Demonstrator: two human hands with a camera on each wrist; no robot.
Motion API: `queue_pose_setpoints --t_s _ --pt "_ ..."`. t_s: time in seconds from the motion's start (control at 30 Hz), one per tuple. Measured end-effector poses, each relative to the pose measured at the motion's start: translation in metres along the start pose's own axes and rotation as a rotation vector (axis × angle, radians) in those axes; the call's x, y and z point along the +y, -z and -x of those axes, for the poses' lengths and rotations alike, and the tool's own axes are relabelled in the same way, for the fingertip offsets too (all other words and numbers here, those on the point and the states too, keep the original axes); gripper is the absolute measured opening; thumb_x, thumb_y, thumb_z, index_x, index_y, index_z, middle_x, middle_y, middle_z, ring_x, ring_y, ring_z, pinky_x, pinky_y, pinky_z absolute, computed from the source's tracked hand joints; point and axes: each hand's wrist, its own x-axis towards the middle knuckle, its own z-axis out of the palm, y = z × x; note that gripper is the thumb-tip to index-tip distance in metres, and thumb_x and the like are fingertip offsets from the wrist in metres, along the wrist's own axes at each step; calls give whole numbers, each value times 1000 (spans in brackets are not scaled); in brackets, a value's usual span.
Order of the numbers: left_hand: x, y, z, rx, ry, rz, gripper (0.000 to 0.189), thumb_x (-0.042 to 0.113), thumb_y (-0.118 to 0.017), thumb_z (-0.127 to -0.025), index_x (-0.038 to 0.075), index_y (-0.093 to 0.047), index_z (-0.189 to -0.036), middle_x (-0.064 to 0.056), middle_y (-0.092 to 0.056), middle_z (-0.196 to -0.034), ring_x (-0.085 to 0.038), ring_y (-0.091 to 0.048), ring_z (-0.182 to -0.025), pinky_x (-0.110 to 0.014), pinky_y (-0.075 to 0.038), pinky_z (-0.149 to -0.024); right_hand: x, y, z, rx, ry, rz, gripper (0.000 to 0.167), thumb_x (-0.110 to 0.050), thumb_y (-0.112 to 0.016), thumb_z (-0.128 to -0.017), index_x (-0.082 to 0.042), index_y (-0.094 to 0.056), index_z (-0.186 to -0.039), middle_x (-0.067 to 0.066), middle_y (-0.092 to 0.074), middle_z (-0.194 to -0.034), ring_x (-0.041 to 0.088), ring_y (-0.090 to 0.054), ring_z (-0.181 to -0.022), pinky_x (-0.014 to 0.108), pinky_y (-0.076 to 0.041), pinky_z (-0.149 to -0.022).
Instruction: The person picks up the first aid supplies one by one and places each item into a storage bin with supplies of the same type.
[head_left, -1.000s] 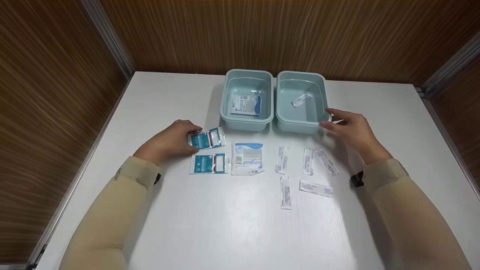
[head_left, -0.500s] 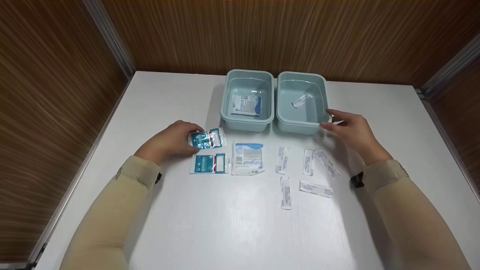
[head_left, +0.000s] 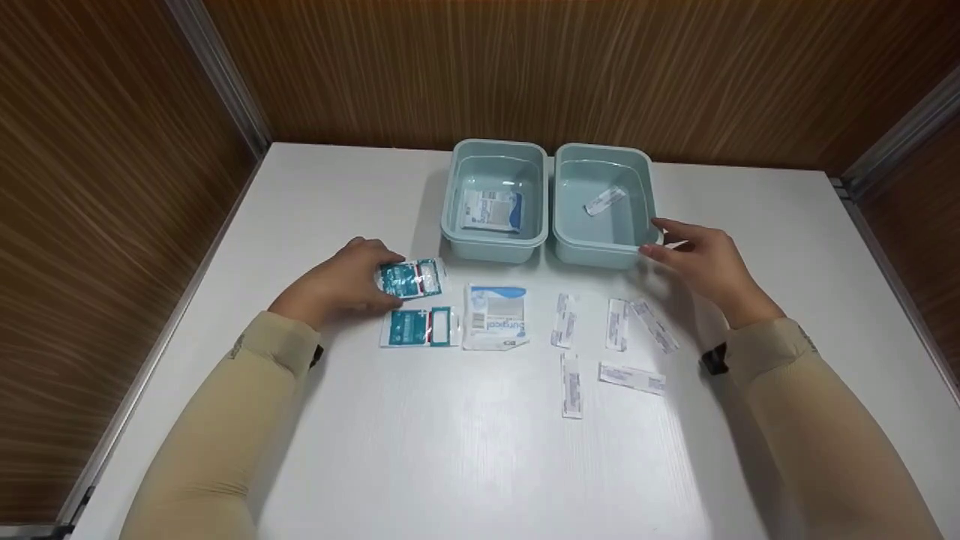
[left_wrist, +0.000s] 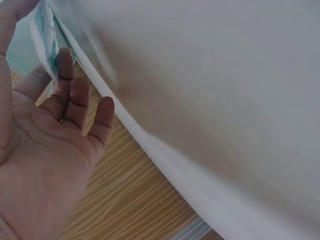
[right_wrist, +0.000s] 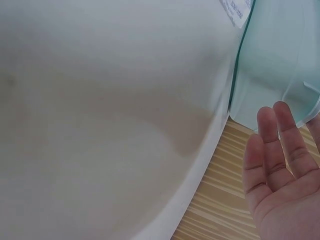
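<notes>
My left hand (head_left: 341, 281) pinches a teal-and-white plastic packet (head_left: 411, 277) by its left end, thumb at the near side; in the left wrist view the packet (left_wrist: 47, 45) shows edge-on between thumb and fingers. A matching teal packet (head_left: 420, 327) lies just below it on the table. Beside that is a white and blue packet printed "Surgical" (head_left: 496, 318). My right hand (head_left: 701, 259) touches the near right corner of the right light-blue bin (head_left: 604, 255), thumb and index at its rim. From the right wrist, its other fingers (right_wrist: 295, 150) look nearly straight beside the bin.
Several slim white paper sachets (head_left: 571, 386) lie scattered on the white table (head_left: 465, 450), right of the packets. Another sachet (head_left: 604, 200) is in the right bin. The left bin (head_left: 495, 251) contains a white and blue packet (head_left: 491, 210). Wood-grain panels (head_left: 510, 75) enclose the table.
The teal packet in my left hand has tilted and shifted slightly toward the left, its sheen changing. My right hand stays at the bin's corner.
</notes>
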Motion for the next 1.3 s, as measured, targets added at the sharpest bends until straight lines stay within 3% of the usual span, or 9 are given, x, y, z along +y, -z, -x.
queue_pose_setpoints --t_s 0.23,0.57,0.93,1.3 --pt "-2 2 -3 23 -55 17 75 24 -97 -86 10 -69 -154 -6 -68 -141 -27 -52 -134 -51 -48 -125 -2 0 1 -2 -9 11 81 -64 -82 -98 -30 -58 -167 12 -68 -150 26 -65 -124 14 -51 -85" --pt "2 4 1 40 -66 80 77 24 -98 -85 15 -68 -156 0 -66 -142 -24 -50 -135 -50 -47 -127 -2 1 -1 3 -25 10 80 -62 -84 -98 -30 -59 -167 12 -68 -151 23 -65 -120 14 -52 -84" --pt "13 7 -3 62 -99 117 75 28 -99 -84 19 -72 -153 -1 -68 -142 -24 -52 -136 -52 -49 -125 -7 0 1 12 -51 -1 82 -56 -87 -98 -20 -60 -166 13 -62 -166 25 -68 -126 16 -52 -88" --pt "30 9 0 70 -122 132 74 30 -100 -84 26 -72 -152 6 -64 -141 -20 -50 -137 -52 -51 -126 -9 2 1 -9 -77 -4 86 -60 -88 -96 -21 -58 -167 10 -63 -167 27 -66 -127 22 -52 -92"
